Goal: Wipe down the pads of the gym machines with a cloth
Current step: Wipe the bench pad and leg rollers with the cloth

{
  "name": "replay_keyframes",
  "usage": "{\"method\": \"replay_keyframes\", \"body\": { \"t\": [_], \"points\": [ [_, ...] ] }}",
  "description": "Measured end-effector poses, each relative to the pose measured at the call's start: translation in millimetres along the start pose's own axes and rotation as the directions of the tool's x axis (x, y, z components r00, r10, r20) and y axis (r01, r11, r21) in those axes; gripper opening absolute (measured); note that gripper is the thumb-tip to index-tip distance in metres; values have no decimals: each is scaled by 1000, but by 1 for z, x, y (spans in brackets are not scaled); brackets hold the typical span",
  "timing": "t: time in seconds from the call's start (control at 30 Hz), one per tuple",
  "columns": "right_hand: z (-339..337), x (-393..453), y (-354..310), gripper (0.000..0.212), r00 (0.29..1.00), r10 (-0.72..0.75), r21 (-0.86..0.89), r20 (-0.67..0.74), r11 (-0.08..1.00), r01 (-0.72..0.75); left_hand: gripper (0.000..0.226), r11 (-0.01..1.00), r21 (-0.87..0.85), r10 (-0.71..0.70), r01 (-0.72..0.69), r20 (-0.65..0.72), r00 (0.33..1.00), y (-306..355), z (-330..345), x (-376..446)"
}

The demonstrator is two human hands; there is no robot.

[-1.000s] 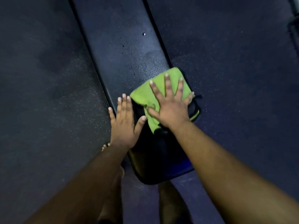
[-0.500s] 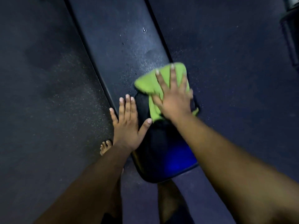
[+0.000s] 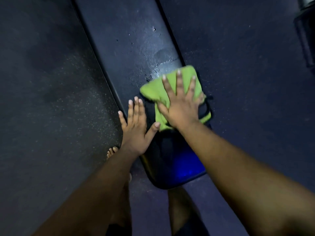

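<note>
A long dark bench pad (image 3: 131, 48) runs from the upper middle down to its rounded near end. A bright green cloth (image 3: 185, 79) lies flat on it toward the right edge. My right hand (image 3: 180, 106) presses the cloth down with fingers spread straight. My left hand (image 3: 135, 126) rests flat on the pad's left edge just beside the cloth, fingers straight, thumb out toward the cloth. Wet streaks and droplets show on the pad beyond the cloth.
Dark speckled rubber floor (image 3: 51, 99) lies on both sides of the bench. My bare foot (image 3: 112, 151) stands beside the pad's near left edge. A dark machine part (image 3: 305, 36) sits at the upper right corner.
My right hand has slid the green cloth up along the pad and a little right, leaving a wet streak. My left hand stays flat on the left edge.
</note>
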State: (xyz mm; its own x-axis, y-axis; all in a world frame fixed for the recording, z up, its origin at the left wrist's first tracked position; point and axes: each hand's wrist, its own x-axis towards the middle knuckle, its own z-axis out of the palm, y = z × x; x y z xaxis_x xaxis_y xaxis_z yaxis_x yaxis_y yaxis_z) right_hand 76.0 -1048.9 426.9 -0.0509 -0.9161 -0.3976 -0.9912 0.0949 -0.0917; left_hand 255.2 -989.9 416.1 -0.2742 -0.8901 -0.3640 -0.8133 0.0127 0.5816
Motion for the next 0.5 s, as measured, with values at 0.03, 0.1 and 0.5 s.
{"method": "replay_keyframes", "body": {
  "t": [0.03,0.1,0.5],
  "points": [
    [-3,14,-5,84,1000,3,-2,-17,1000,-3,95,999,-43,11,-12,-13,1000,-3,1,1],
    [0,-2,-2,85,999,-26,-9,-23,1000,26,96,993,-117,26,-27,-13,1000,-6,-1,-1],
    [5,4,-49,86,999,0,27,-43,1000,1,100,993,-112,-27,28,15,1000,-46,-14,-45]
  ]
}}
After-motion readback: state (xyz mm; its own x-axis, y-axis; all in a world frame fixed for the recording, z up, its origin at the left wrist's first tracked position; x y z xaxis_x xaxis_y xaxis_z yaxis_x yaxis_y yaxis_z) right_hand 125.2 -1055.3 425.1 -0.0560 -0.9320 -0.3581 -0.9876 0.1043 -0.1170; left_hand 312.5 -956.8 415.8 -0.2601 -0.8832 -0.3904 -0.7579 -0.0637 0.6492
